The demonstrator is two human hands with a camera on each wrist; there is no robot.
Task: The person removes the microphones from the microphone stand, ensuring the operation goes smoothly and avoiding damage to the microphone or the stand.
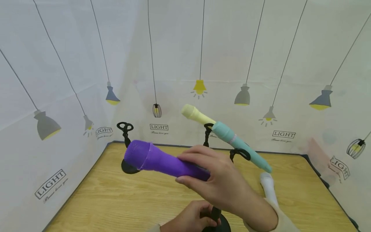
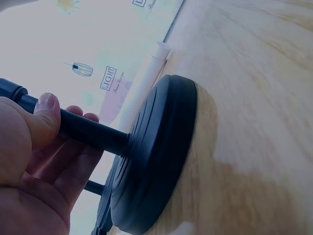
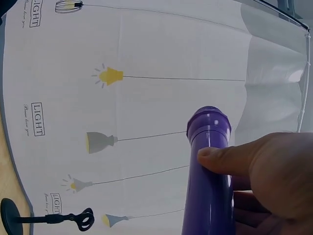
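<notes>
Gripping a purple microphone (image 1: pixel 162 161) in the right hand (image 1: pixel 223 178), with fingers curled round the handle and thumb pressed from the opposite side. Holding it up above the wooden table (image 1: pixel 110 206), head end pointing left, tail end tucked into the palm. Lower down, holding the pole of a black stand (image 2: pixel 115 138) in the left hand (image 1: pixel 192 217), between thumb and bent fingers, a little above the round base. Cannot tell about any contact between that stand's top and the purple microphone, with the right hand in the way. Visible farther off to the left, upright on the table: an empty stand (image 1: pixel 126 138). Visible beyond the right hand, slanting above the table: a yellow microphone (image 1: pixel 197 115) and an aqua microphone (image 1: pixel 240 144). Lying near the right wrist, partly covered: a white microphone (image 1: pixel 269 187). Judging from this, probably at the step of bringing the purple microphone and the steadied stand together, with no sign of seating in a holder yet. For the next move, likely in need of a steady pole, a handle lined up with the holder, and gentle placing without knocking the aqua microphone close by.
</notes>
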